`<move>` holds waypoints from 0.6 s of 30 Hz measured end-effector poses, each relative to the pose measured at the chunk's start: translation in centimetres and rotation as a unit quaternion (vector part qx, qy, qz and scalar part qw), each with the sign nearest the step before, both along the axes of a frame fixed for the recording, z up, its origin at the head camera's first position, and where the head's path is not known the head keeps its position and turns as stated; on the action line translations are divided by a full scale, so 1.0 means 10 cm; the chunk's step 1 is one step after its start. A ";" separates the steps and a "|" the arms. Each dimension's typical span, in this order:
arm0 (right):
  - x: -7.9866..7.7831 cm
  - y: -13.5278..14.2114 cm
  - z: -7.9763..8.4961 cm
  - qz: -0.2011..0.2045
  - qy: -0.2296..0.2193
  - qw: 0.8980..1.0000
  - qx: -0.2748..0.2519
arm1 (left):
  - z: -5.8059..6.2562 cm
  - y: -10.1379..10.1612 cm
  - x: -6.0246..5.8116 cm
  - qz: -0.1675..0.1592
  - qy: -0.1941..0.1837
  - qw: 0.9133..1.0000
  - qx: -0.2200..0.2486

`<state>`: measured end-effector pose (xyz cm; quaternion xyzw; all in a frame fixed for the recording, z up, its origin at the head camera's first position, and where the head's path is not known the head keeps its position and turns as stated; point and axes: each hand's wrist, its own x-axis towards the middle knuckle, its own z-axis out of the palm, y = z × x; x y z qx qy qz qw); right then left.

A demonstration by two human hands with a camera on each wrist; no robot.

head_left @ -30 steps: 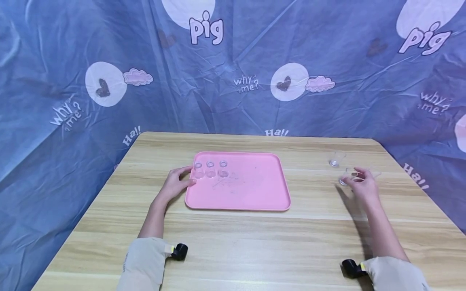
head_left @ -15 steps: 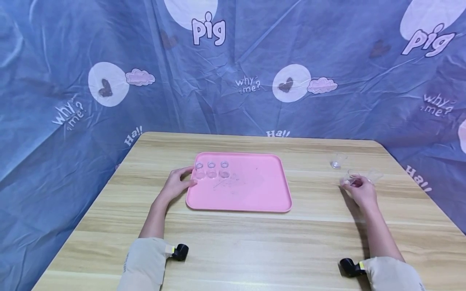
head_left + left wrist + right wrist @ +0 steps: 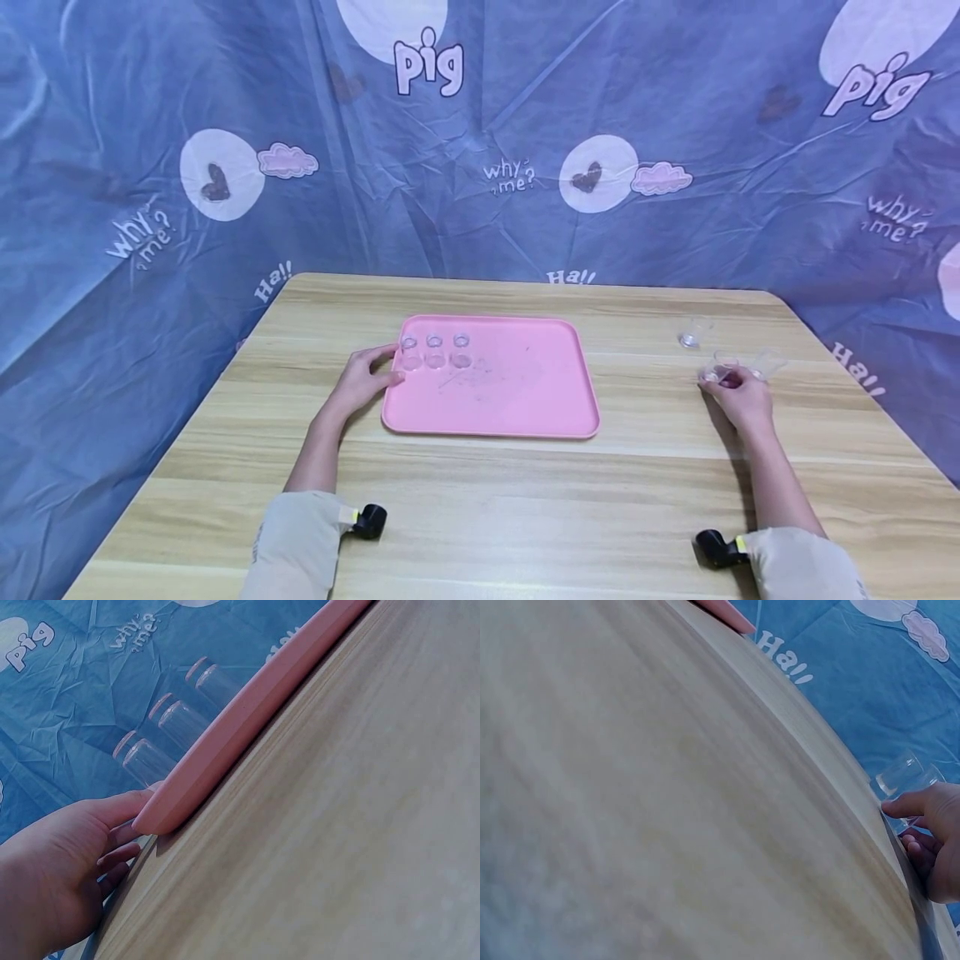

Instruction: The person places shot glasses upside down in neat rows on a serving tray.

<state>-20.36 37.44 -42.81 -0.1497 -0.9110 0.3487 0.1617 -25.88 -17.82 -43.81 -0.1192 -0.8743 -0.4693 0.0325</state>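
Note:
At the left rim of the pink tray [image 3: 517, 392] my left hand [image 3: 358, 382] holds on with thumb and fingers. In the left wrist view the thumb lies at the tray's corner, the other fingers below it. Small clear glasses [image 3: 434, 360] stand in the tray's left part, close to that hand. Far to the right, my right hand [image 3: 745, 402] grips a clear glass [image 3: 726, 358] low down, close over the table. Another clear glass [image 3: 767, 363] is just right of it, partly behind the hand, and a further glass [image 3: 690, 339] stands behind and to the left.
The wooden table [image 3: 525, 517] carries everything. A blue printed curtain [image 3: 465, 217] hangs behind its far edge. Black cameras, one at the left cuff [image 3: 371, 521] and one at the right cuff [image 3: 712, 548], sit close over the tabletop.
My right hand has lowered a little and moved slightly toward me, its fingers closing in on the glass. The left hand and the tray have stayed in place.

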 end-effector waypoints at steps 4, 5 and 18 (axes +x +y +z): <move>-0.02 0.00 -0.01 0.001 0.007 1.000 0.013 | 0.01 0.00 0.01 0.001 -0.011 1.000 0.003; -0.02 0.00 -0.01 0.001 0.009 1.000 0.014 | 0.01 0.00 0.01 0.002 -0.014 1.000 0.006; -0.03 -0.01 -0.01 -0.009 0.008 1.000 0.009 | 0.01 0.02 0.01 -0.010 -0.010 1.000 0.024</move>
